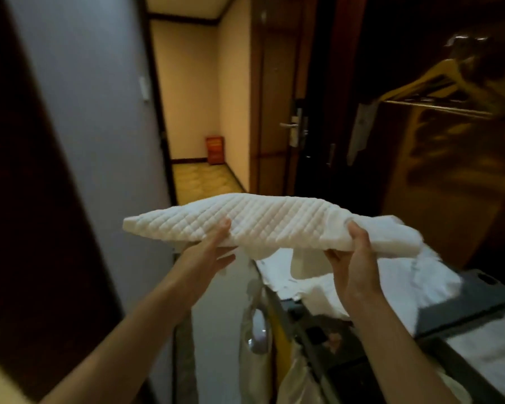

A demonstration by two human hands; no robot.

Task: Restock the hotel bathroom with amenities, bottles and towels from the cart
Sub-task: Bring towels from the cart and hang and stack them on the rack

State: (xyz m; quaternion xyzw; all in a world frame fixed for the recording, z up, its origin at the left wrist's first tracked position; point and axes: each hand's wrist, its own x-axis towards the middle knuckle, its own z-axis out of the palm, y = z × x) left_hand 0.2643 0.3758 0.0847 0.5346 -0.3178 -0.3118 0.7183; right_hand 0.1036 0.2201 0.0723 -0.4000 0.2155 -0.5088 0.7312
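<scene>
Head view, towel: white diamond-quilted folded towel (268, 220) held flat at centre, above the grey housekeeping cart (478, 287) at 4 o'clock.
Left hand (213, 249): pinches its near edge, 9 o'clock end.
Right hand (353, 258): fingers curled round near edge, 3 o'clock end.
Advice: keep both grips level; gather the loose flap (301, 265) hanging beneath before carrying.
</scene>
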